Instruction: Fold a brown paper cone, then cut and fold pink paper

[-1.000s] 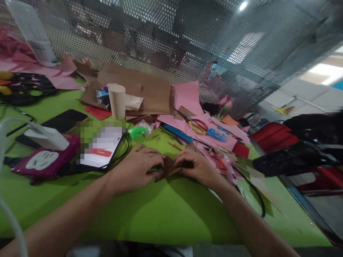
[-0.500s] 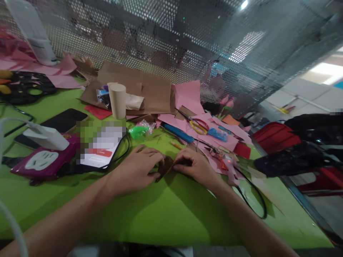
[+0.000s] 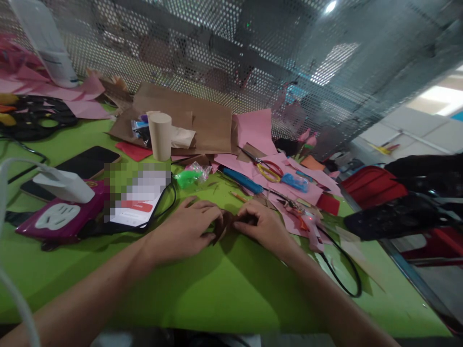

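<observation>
Over the green tabletop, a small brown piece of paper is between my two hands. My left hand curls its thumb and fingers round the paper's left side. On the other side, my right hand pinches the edge between thumb and forefinger. Much of the paper is hidden by the fingers, so its shape is unclear. Just beyond the hands lie a short pencil, a blue utility knife and a green item in clear wrap. A pink glue gun with a lit red light rests right of my right hand.
A phone, a purple power strip with a white charger, and a dark phone lie left. Behind stand a cream cardboard tube and brown card. Scissors lie on pink paper. A black cable loops right.
The brown paper has turned slightly between my fingers. Both hands keep nearly the same place and grip; the whole view has shifted very slightly.
</observation>
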Available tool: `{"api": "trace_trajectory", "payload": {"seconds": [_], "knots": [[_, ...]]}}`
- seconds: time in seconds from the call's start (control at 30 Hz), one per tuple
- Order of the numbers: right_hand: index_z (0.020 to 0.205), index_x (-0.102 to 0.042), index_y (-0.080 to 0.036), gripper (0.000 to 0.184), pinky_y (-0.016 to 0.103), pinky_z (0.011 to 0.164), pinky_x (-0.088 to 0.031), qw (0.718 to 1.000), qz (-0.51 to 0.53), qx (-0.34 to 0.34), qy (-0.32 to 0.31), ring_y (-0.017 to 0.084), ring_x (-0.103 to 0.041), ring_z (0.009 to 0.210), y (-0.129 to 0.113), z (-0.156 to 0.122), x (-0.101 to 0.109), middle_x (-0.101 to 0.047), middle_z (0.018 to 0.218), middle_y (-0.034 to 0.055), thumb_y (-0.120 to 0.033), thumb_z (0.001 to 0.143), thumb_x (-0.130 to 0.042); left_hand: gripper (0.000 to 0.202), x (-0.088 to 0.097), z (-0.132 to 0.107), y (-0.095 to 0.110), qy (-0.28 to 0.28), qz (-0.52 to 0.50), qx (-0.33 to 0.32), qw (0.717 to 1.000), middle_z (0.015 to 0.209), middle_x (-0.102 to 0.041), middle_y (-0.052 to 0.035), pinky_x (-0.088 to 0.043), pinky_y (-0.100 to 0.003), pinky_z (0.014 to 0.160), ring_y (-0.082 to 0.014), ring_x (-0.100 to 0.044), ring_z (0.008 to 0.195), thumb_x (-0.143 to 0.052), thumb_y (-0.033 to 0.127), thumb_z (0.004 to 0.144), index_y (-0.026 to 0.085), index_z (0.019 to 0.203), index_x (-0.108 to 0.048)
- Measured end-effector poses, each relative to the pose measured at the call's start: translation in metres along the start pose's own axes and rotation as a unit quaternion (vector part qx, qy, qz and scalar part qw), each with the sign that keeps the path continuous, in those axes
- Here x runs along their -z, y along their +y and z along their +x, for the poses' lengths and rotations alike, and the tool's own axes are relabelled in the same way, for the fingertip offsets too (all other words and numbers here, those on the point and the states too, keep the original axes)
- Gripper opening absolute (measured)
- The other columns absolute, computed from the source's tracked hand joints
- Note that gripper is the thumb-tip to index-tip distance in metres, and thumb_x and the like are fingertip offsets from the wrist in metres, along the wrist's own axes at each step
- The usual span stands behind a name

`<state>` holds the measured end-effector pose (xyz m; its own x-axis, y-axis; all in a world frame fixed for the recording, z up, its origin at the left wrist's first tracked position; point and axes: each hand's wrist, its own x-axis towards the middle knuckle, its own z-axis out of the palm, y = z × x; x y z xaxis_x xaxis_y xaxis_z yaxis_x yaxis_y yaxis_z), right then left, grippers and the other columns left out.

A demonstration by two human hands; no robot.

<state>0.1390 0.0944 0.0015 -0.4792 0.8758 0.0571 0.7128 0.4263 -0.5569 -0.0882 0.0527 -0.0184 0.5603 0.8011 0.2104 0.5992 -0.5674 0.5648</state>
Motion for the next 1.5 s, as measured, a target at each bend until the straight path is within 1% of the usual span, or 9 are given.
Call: {"api": "trace_trajectory", "payload": {"seconds": [0.1,0.2,0.3,0.47,0.63,0.8,1.03,1.33,1.5], "knots": [[0.076,-0.064,-0.019,0.010,0.026,0.064,-0.040,1.000,-0.008,-0.003,0.004,0.015,-0.056,0.071,-0.002,0.000,-0.001,-0.061,0.076,-0.0008,-0.020,0.076,-0.074,0.017,0.001,0.000,0.003,-0.005,0.006,0.009,1.000,0.113,-0.065,-0.0021,-0.027,-0.047,0.106,-0.0223,-0.051,0.117,-0.051,0.012,0.086,0.023,0.097,-0.058],[0.075,-0.064,-0.019,0.011,0.026,0.062,-0.039,1.000,-0.016,-0.009,0.003,0.015,-0.055,0.069,-0.004,0.000,-0.002,-0.061,0.076,-0.0009,-0.019,0.075,-0.074,0.009,0.001,0.000,0.005,0.002,-0.003,0.016,1.000,0.110,-0.065,-0.0020,-0.028,-0.047,0.105,-0.0226,-0.053,0.114,-0.052,0.023,0.091,0.023,0.099,-0.057],[0.074,-0.063,-0.019,0.012,0.025,0.061,-0.039,1.000,-0.022,-0.019,0.001,0.015,-0.055,0.069,-0.006,0.000,-0.002,-0.060,0.075,-0.0009,-0.019,0.075,-0.074,0.013,-0.001,0.000,0.005,0.017,-0.016,0.018,1.000,0.107,-0.066,0.0000,-0.027,-0.046,0.104,-0.0224,-0.056,0.110,-0.062,0.032,0.087,0.023,0.095,-0.056],[0.073,-0.063,-0.018,0.013,0.026,0.061,-0.038,0.999,-0.039,-0.033,0.003,0.015,-0.055,0.070,-0.009,0.001,-0.001,-0.060,0.076,-0.0004,-0.018,0.074,-0.075,0.019,-0.003,0.000,0.005,0.029,-0.023,0.018,0.999,0.106,-0.067,0.0015,-0.028,-0.044,0.103,-0.0224,-0.056,0.110,-0.070,0.027,0.080,0.024,0.092,-0.055],[0.075,-0.063,-0.019,0.012,0.026,0.061,-0.038,0.999,-0.032,-0.032,-0.004,0.015,-0.055,0.070,-0.007,0.002,-0.001,-0.060,0.078,-0.0004,-0.021,0.075,-0.075,0.020,-0.004,0.001,0.004,0.026,-0.018,0.021,0.999,0.108,-0.067,0.0002,-0.028,-0.045,0.103,-0.0234,-0.056,0.110,-0.068,0.026,0.080,0.024,0.094,-0.054],[0.073,-0.062,-0.019,0.012,0.025,0.061,-0.038,0.999,-0.031,-0.030,0.001,0.015,-0.054,0.069,-0.006,0.003,-0.003,-0.060,0.076,-0.0006,-0.019,0.074,-0.075,0.015,-0.004,0.000,0.005,0.023,-0.012,0.008,1.000,0.116,-0.065,0.0010,-0.028,-0.047,0.104,-0.0230,-0.054,0.115,-0.064,0.022,0.083,0.025,0.094,-0.054],[0.072,-0.062,-0.019,0.015,0.025,0.058,-0.037,0.998,-0.043,-0.045,0.014,0.014,-0.053,0.066,-0.010,0.002,-0.003,-0.060,0.073,-0.0016,-0.018,0.070,-0.076,0.031,-0.004,-0.001,0.005,-0.002,0.019,-0.017,1.000,0.135,-0.057,0.0026,-0.022,-0.055,0.106,-0.0266,-0.046,0.127,-0.061,0.024,0.086,0.033,0.115,-0.056],[0.072,-0.060,-0.019,0.016,0.025,0.058,-0.038,0.998,-0.051,-0.033,0.022,0.014,-0.055,0.067,-0.011,0.001,-0.003,-0.061,0.076,-0.0007,-0.019,0.071,-0.076,0.026,-0.002,-0.001,0.005,-0.015,0.023,-0.012,1.000,0.137,-0.057,0.0013,-0.022,-0.059,0.106,-0.0272,-0.045,0.129,-0.060,0.027,0.087,0.032,0.113,-0.061],[0.074,-0.060,-0.019,0.019,0.025,0.058,-0.036,0.997,-0.058,-0.048,0.019,0.015,-0.053,0.067,-0.011,0.001,-0.004,-0.058,0.076,-0.0012,-0.020,0.070,-0.078,0.023,-0.002,-0.003,0.005,-0.021,0.024,-0.008,0.999,0.137,-0.056,0.0008,-0.022,-0.059,0.106,-0.0265,-0.044,0.130,-0.060,0.027,0.088,0.032,0.111,-0.061]]}}
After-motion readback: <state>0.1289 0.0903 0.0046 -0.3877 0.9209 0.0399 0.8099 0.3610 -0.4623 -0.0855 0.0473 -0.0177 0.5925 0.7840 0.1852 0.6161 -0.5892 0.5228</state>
